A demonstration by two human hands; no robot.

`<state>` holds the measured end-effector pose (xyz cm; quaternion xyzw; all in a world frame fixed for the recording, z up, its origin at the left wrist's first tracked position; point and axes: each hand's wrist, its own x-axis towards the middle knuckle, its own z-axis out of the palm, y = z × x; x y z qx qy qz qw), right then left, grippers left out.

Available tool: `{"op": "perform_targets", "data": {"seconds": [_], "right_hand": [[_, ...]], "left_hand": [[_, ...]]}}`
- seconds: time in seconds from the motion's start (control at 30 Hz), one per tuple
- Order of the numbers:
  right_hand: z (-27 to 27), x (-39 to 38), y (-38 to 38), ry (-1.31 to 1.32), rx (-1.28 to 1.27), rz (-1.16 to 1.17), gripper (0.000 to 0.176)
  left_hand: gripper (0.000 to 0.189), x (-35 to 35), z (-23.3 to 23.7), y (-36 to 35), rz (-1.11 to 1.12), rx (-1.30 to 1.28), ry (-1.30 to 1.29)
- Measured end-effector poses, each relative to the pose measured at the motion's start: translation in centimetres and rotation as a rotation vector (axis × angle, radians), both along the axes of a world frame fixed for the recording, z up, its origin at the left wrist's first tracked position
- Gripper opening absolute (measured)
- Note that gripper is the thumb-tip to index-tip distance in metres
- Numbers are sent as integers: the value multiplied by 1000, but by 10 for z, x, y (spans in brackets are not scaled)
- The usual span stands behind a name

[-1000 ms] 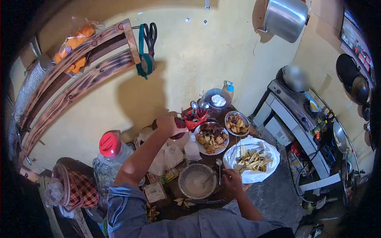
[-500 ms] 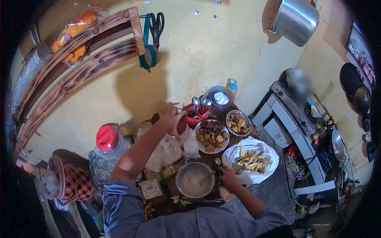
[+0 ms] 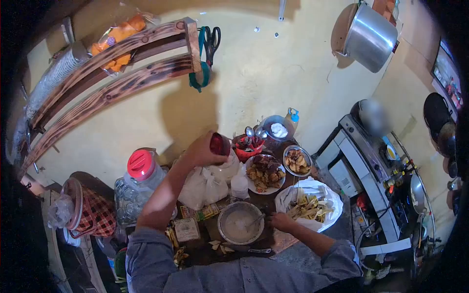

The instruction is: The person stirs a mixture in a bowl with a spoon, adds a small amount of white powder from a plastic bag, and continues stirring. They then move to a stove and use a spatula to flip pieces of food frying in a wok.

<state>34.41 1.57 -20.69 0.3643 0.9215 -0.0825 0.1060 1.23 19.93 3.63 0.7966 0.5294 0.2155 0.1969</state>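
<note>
My left hand [image 3: 201, 149] is raised over the back of the table, its fingers wrapped round a dark red lid [image 3: 218, 144] that is tilted on edge. Just below it stands a pale, see-through jar [image 3: 227, 170]. My right hand [image 3: 282, 221] is closed low beside a metal bowl [image 3: 222, 233]; what its fingers hold, if anything, is hidden. A whitish batter [image 3: 238, 226] fills part of the bowl. A spoon [image 3: 256, 219] leans in it against the right rim. To the right of my right hand, a white plastic bag [image 3: 332, 207] holds cut yellowish pieces [image 3: 312, 209].
Behind the bowl are a plate of fried food [image 3: 266, 173], a smaller bowl of fried pieces [image 3: 297, 162] and a red basket of spoons [image 3: 248, 144]. Plastic bags [image 3: 198, 189] and a red-lidded jar [image 3: 140, 164] stand left. A wooden shelf [image 3: 112, 93] juts above; a stove [image 3: 366, 141] is right.
My left hand has turned and tipped the red lid, so its round red face now shows. My right hand has shifted slightly; the spoon upright beside it no longer shows. The view has shifted a little.
</note>
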Motion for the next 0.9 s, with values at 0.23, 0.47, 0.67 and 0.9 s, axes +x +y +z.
{"op": "perform_targets", "data": {"seconds": [0.23,0.47,0.67,0.9], "right_hand": [[31,15,13,592,15,-299,11],[173,-34,66,1936,213,-669,12],[214,-126,180,1287,400,-226,15],[177,-178,233,568,-16,-152,13]], "left_hand": [[86,-60,32,-139,44,-232,-369],[87,-95,-10,-227,56,-250,-637],[90,-76,-31,-259,164,-401,-779],[92,-82,-34,-274,270,-432,-736]]}}
